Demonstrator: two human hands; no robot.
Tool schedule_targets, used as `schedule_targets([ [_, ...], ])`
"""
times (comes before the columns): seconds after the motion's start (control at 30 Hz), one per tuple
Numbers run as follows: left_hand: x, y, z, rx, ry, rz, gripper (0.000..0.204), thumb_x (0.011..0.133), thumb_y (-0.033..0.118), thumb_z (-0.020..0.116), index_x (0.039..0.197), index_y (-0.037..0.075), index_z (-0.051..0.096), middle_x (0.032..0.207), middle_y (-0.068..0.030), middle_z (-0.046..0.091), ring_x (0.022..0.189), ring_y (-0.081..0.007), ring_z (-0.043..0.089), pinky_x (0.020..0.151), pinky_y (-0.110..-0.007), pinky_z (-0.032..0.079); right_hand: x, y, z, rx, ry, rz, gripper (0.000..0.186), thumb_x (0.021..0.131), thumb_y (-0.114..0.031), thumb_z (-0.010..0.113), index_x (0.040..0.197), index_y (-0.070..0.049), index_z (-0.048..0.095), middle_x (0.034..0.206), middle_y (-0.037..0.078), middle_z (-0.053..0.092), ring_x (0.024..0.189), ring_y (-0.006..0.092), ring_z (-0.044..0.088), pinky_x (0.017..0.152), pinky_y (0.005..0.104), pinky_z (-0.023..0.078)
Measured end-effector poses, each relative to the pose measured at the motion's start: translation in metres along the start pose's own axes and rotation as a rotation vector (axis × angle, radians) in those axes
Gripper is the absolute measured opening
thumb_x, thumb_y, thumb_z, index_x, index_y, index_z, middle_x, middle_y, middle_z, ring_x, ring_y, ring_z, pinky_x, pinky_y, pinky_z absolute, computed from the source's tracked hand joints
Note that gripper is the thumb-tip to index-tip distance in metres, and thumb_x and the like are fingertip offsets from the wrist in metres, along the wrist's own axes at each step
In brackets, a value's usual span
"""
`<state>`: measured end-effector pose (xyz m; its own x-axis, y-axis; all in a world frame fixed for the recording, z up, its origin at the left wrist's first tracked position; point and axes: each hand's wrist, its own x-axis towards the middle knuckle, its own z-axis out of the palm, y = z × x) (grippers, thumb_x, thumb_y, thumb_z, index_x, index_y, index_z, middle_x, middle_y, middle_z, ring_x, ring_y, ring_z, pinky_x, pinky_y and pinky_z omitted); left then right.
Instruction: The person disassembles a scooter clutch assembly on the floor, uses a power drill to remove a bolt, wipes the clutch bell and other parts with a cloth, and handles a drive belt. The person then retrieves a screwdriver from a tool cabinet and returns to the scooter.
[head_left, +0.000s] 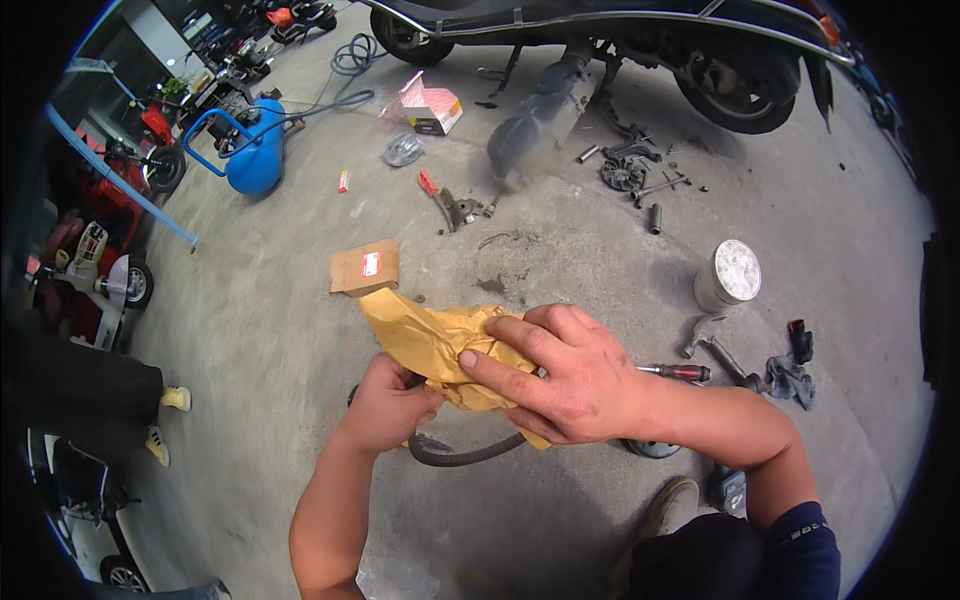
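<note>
My right hand (575, 375) presses its fingers over a sheet of crumpled yellow-brown paper (425, 335) in front of me. A black ribbed belt (465, 458) hangs in a curve beneath the paper, and its upper run is hidden by paper and hands. My left hand (385, 405) is closed at the paper's lower left edge, apparently around the belt, a dark bit of which shows beside the wrist. Just beyond the paper, a small brown cardboard box (363, 268) with a white and red label rests on the concrete floor.
At right are a white-topped bucket (735, 272), a hammer (718, 350), a screwdriver (685, 373) and a dark rag (792, 380). Loose metal parts (625, 175) lie under a raised scooter (600, 30). A blue air compressor (257, 150) stands far left; a person's shoe (176, 398) shows nearer.
</note>
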<state>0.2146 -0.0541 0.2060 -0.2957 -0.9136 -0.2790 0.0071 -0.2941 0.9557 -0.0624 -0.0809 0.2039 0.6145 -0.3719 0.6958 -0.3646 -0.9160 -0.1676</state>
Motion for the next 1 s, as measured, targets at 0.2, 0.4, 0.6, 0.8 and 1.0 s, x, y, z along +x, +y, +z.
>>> schedule_targets([
  [0.2,-0.061,-0.01,0.018,-0.116,0.022,0.092,0.038,0.096,0.0,0.071,0.132,-0.003,0.061,0.108,-0.0075,0.069,0.071,-0.0097,0.056,0.056,-0.026,0.042,0.016,-0.015,0.029,0.036,-0.109,-0.167,0.037,0.078,-0.019,0.068,0.113,-0.007,0.065,0.098,0.004,0.061,0.086,0.0255,0.057,0.078,0.0378,0.05],
  [0.4,-0.124,-0.001,0.014,0.088,0.113,0.121,0.035,0.096,0.005,0.076,0.126,-0.007,0.064,0.118,-0.0085,0.072,0.109,-0.0125,0.065,0.097,-0.029,0.051,-0.04,0.005,0.03,-0.051,-0.183,-0.239,0.027,0.076,-0.016,0.07,0.101,-0.008,0.063,0.1,0.005,0.065,0.089,0.024,0.06,0.078,0.0383,0.05],
  [0.6,-0.161,0.001,0.003,0.083,0.455,0.337,0.037,0.093,0.011,0.081,0.121,-0.003,0.062,0.1,-0.006,0.068,0.084,-0.0091,0.06,0.072,-0.024,0.048,-0.068,0.03,0.031,0.443,-0.165,0.967,0.03,0.084,-0.015,0.078,0.105,-0.001,0.061,0.096,0.018,0.071,0.091,0.035,0.069,0.082,0.0484,0.055],
  [0.8,-0.153,-0.006,0.003,0.01,0.656,0.262,0.031,0.098,0.013,0.076,0.119,-0.003,0.062,0.085,-0.0023,0.062,0.062,-0.006,0.052,0.053,-0.022,0.044,-0.009,0.0,-0.018,0.068,-0.787,0.498,0.054,0.087,-0.032,0.082,0.129,-0.004,0.062,0.106,0.022,0.073,0.106,0.0383,0.072,0.091,0.0514,0.055],
  [1.0,-0.145,-0.005,0.01,-0.148,0.534,0.102,0.027,0.105,0.017,0.067,0.12,-0.005,0.061,0.075,-0.0004,0.055,0.056,-0.0065,0.047,0.048,-0.024,0.039,0.044,-0.061,0.007,-0.017,-0.137,-0.173,0.061,0.085,-0.032,0.076,0.13,0.007,0.062,0.115,0.02,0.07,0.11,0.0364,0.069,0.099,0.0443,0.055],
])
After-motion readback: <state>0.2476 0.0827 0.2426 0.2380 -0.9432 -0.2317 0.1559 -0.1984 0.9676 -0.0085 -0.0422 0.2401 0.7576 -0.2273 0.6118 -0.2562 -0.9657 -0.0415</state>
